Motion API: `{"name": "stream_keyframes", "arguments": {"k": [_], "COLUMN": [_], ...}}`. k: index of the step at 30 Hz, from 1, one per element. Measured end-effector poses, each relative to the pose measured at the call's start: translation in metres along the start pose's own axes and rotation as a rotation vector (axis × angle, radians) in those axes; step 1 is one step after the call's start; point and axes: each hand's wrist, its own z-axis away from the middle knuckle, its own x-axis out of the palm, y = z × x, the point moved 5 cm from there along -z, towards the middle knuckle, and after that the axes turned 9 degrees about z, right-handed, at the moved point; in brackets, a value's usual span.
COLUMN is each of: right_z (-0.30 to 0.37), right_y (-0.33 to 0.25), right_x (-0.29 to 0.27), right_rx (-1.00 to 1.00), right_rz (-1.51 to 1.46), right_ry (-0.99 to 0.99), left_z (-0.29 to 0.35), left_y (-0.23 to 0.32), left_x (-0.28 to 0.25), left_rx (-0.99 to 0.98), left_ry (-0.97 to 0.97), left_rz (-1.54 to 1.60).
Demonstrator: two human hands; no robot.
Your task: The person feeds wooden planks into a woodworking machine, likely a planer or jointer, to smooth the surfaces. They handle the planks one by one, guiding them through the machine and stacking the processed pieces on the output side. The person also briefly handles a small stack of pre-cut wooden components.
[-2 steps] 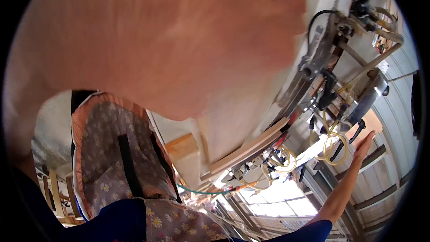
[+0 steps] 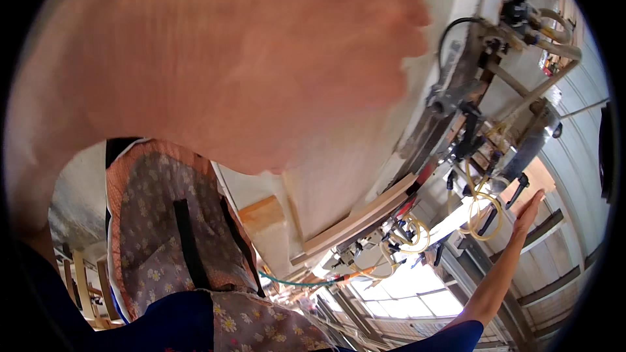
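My left hand (image 2: pixel 261 72) fills the upper left, very close and blurred. Its fingertips are smeared and foreshortened at the right side, so I cannot tell whether it grips anything. Below and behind it lies a pale, flat work surface (image 2: pixel 339 176). Far to the right, my right arm reaches up. My right hand (image 2: pixel 527 214) has its fingers stretched out against the lower edge of a light brown wooden board (image 2: pixel 538 179), beside the machine's black clamp levers (image 2: pixel 518 189).
A machine with a metal cylinder (image 2: pixel 531 143) and yellowish hoses (image 2: pixel 482 212) runs along the right. A wooden strip (image 2: pixel 358 215) lies along the surface's edge, and a wood block (image 2: pixel 264 215) sits near the flowered apron (image 2: pixel 163 221). A teal hose (image 2: pixel 293 281) hangs below.
My left hand has shifted slightly left, and its finger edge shows a little more clearly. The whole view has turned a little; my right hand stays at the board.
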Motion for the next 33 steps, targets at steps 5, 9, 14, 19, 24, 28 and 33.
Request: {"name": "stream_keyframes", "arguments": {"k": [5,9,14,19,24,28,33], "right_z": [0.02,0.031,0.196,0.369,0.414,0.42,0.426], "right_y": [0.005,-0.011,-0.112,-0.144,-0.102,-0.076,-0.069], "right_x": [0.008,0.012,0.055,0.224,0.26,0.26,0.237], "right_rx": [0.188,-0.107,-0.172,-0.276,-0.026,0.118,0.172], "right_rz": [0.229,0.596,0.166,-0.019,0.137,-0.09,-0.219], "right_ry": [0.043,0.342,0.101,-0.495,-0.341,-0.301,-0.2], "left_z": [-0.032,-0.048,-0.054,-0.06,-0.067,-0.056,-0.057], "left_y": [-0.006,0.0,0.015,0.016,0.022,0.024,0.05], "left_x": [0.013,0.032,0.03,0.03,0.033,0.024,-0.009], "left_rx": [0.069,0.011,-0.025,-0.027,0.066,0.028,-0.123], "left_ry": [-0.231,-0.433,-0.471,-0.549,-0.626,-0.637,-0.793], "left_rz": [-0.01,-0.046,-0.067,-0.094,-0.124,-0.25,-0.33]}}
